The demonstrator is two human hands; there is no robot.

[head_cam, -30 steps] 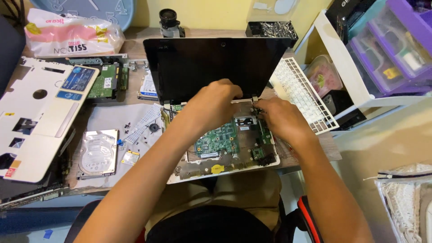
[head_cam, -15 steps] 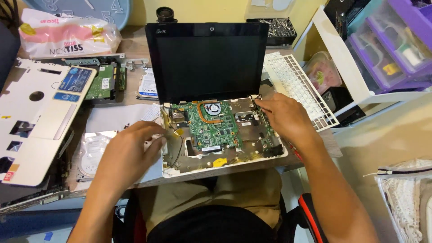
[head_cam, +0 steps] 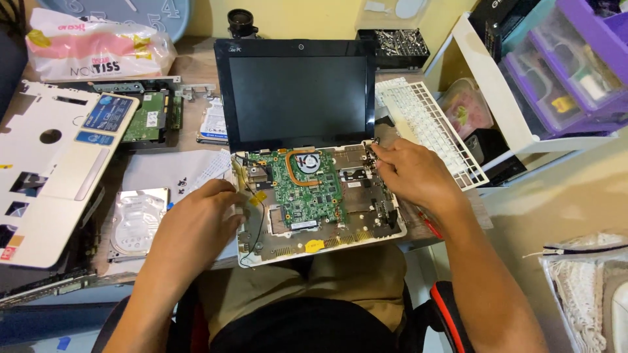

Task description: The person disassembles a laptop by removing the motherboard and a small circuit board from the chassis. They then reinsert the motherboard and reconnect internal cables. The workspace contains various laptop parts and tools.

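Both hands are gripping an opened laptop base [head_cam: 366, 222] at the worktop's front edge: left hand [head_cam: 196, 225] clasping its left rim, right hand [head_cam: 412, 173] pinching its right side.

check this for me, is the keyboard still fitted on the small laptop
No, the white keyboard lies loose on the desk to the right of the laptop, whose green circuit board is exposed.

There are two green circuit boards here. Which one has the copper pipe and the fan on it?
The board inside the open laptop, between the two hands. The other board lies bare at the left, beside the white cover.
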